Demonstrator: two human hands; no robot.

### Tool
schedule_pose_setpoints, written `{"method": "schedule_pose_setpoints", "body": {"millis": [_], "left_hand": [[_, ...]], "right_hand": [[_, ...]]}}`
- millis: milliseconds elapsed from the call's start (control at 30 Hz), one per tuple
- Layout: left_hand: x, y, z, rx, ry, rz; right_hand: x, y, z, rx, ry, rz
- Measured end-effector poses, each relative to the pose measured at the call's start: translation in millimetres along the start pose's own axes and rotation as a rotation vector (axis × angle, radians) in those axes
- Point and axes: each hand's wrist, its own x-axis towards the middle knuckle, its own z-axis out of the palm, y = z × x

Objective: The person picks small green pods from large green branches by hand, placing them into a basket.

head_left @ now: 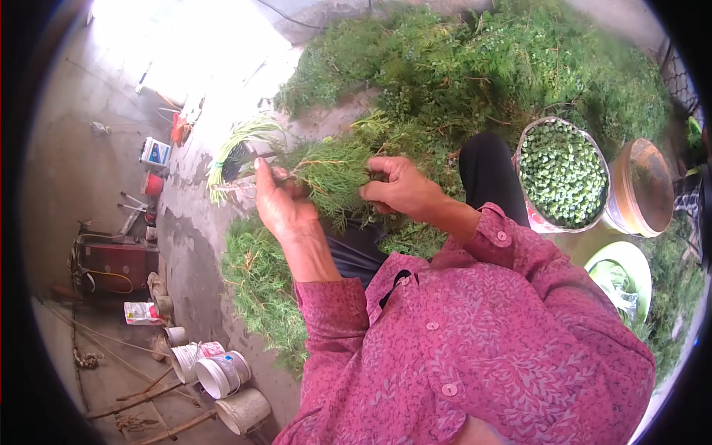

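Note:
A leafy green conifer sprig is stretched between my two hands, in front of my knees. My left hand is closed around its left end, thumb pointing up. A thin dark thing by that thumb is too small to make out. At the sprig's right edge, my right hand pinches with thumb and forefinger, and the leaves partly hide what lies between them. Just beyond my left hand is a bundle of pale green strands over something dark.
Cut conifer branches are heaped ahead, with more foliage at left. A bucket of small green cones stands right, beside an orange-brown bucket and a pale basin. White buckets line the lower left.

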Motion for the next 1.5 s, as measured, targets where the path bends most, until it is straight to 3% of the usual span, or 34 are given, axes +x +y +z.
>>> {"method": "schedule_pose_setpoints", "body": {"millis": [33, 100, 200, 333, 433, 700, 767, 900, 967, 1300, 1500], "left_hand": [[5, -2, -1, -0.022, 0.014, 0.012], [5, 0, 2, -0.044, 0.027, 0.028], [-5, 5, 7, -0.019, 0.083, 0.06], [-7, 7, 4, -0.025, 0.011, 0.044], [-11, 7, 11, 0.0, -0.002, 0.048], [-17, 6, 15, -0.001, -0.041, 0.036], [-15, 7, 13, -0.007, -0.053, 0.023], [-20, 7, 16, -0.008, -0.062, 0.028], [-23, 6, 19, 0.003, -0.048, 0.03], [-17, 4, 15, -0.01, -0.093, 0.003], [-15, 1, 15, -0.041, -0.057, 0.019]], "right_hand": [[-1, -1, -4, 0.001, 0.001, -0.002], [-5, -2, -13, -0.058, -0.206, 0.267], [-20, 15, -22, 0.031, -0.355, 0.382], [-17, 21, -31, 0.332, -0.142, 0.319], [-5, 6, -36, 0.364, -0.025, 0.234], [13, 3, -17, 0.511, -0.133, 0.139], [15, 12, -22, 0.71, -0.301, 0.093], [10, 5, -14, 0.584, -0.286, 0.162], [9, 0, -6, 0.537, -0.121, 0.172], [5, 1, 5, 0.602, -0.134, 0.119], [0, -5, 10, 0.617, 0.018, 0.106]]}}
